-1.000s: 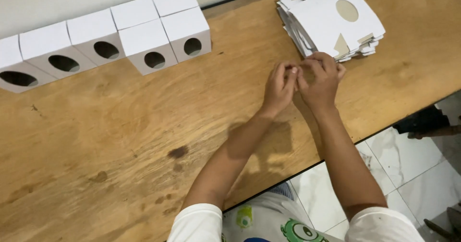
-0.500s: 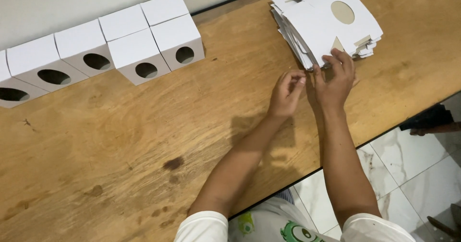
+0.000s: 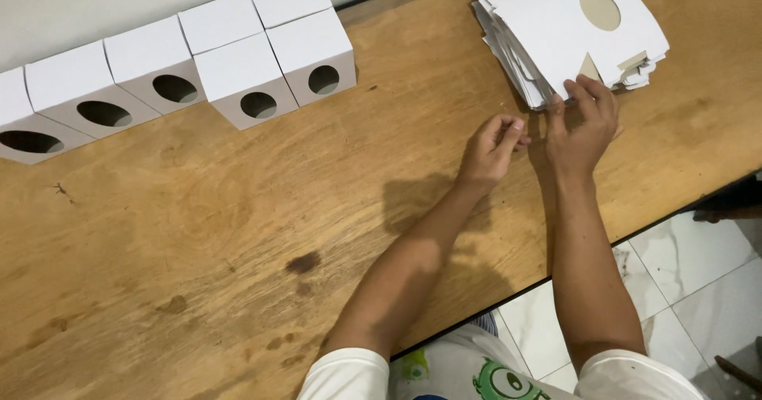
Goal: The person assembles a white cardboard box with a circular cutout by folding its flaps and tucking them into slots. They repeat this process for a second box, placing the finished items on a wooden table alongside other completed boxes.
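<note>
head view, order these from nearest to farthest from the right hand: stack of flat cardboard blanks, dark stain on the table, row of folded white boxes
1. Stack of flat cardboard blanks: touched by the right hand, top right.
2. Dark stain: table's middle, to the left.
3. Row of folded white boxes: far left, along the wall.

Flat die-cut cardboard blanks [image 3: 556, 27] were white, brown-backed; folded cube cardboard boxes [image 3: 238, 67] white, dark round holes; wooden table [image 3: 198, 249] honey-brown, dark-stained; floor tiles [image 3: 690, 289] white marbled.
</note>
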